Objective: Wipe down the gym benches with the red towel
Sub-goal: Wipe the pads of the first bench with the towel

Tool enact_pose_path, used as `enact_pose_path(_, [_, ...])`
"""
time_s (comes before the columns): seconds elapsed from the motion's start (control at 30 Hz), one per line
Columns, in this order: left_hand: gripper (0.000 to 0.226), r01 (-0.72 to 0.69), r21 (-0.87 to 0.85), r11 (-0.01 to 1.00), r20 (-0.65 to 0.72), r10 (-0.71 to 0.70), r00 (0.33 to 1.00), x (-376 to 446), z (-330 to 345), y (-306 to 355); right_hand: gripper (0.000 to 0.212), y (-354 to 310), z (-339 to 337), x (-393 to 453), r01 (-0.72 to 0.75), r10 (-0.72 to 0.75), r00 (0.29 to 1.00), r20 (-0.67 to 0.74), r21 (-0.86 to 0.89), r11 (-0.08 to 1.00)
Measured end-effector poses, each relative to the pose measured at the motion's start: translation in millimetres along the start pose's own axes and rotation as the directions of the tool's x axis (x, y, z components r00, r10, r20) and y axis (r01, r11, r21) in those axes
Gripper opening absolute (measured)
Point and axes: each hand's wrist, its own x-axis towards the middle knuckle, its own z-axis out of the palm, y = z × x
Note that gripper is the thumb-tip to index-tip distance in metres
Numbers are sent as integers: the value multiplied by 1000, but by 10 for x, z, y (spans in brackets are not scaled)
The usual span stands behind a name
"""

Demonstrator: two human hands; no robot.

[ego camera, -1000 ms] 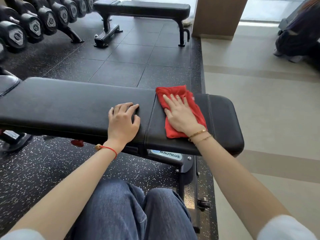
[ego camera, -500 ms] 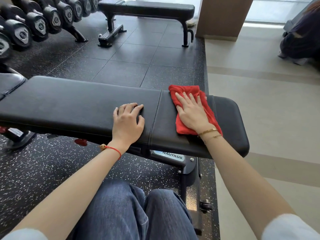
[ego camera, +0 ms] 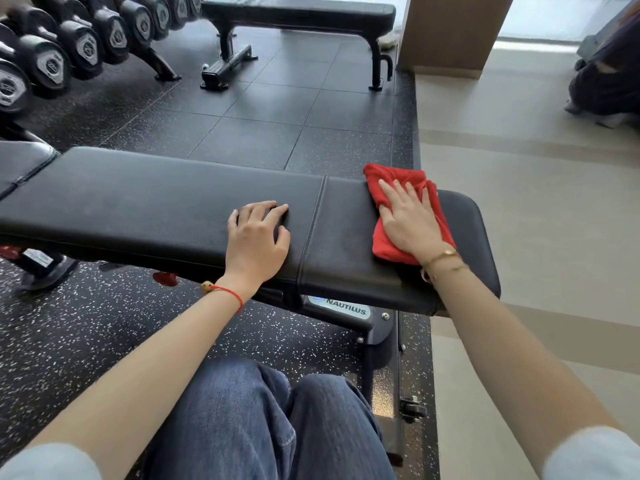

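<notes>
The right hand [ego camera: 410, 221] lies flat on the red towel [ego camera: 388, 242], its fingers [ego camera: 389, 190] straight and spread, pressing the cloth onto the black padded bench [ego camera: 156, 206] near its end. Towel edges show beyond the fingertips and on both sides of the palm. Left of those fingers, across a seam in the padding, the left hand [ego camera: 256, 242] rests palm-down on the bench, fingers slightly bent. Far beyond the fingers stand a second bench [ego camera: 298, 12] and a dumbbell rack [ego camera: 79, 39].
</notes>
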Motion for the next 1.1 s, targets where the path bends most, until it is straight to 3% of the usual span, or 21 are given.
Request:
enact_pose_path(0.13, [40,-4,-1,1000,-4,4,1000,-3,8,-12,54,-37,-9,-19,35,-36,999,37,32,999])
enact_pose_path(0.27, [40,-7,4,1000,-13,7,1000,3,30,-31,54,57,-9,-522,139,-139,990,-24,15,990])
enact_pose_path(0.43, [43,-11,3,1000,-11,11,1000,0,33,-22,54,296,-18,-754,24,-21,995,-94,27,999])
enact_pose_path(0.63, [41,-11,7,1000,-4,11,1000,4,30,-38,54,593,-159,-143,-158,158,988,4,43,987])
enact_pose_path(0.93, [41,-14,7,1000,-13,14,1000,7,47,-42,55,581,-112,-828,-18,21,998,-51,59,998])
enact_pose_path(1.1, [40,-2,12,1000,-7,2,1000,9,57,17,53,594,-140,-506,-60,60,998,-10,54,997])
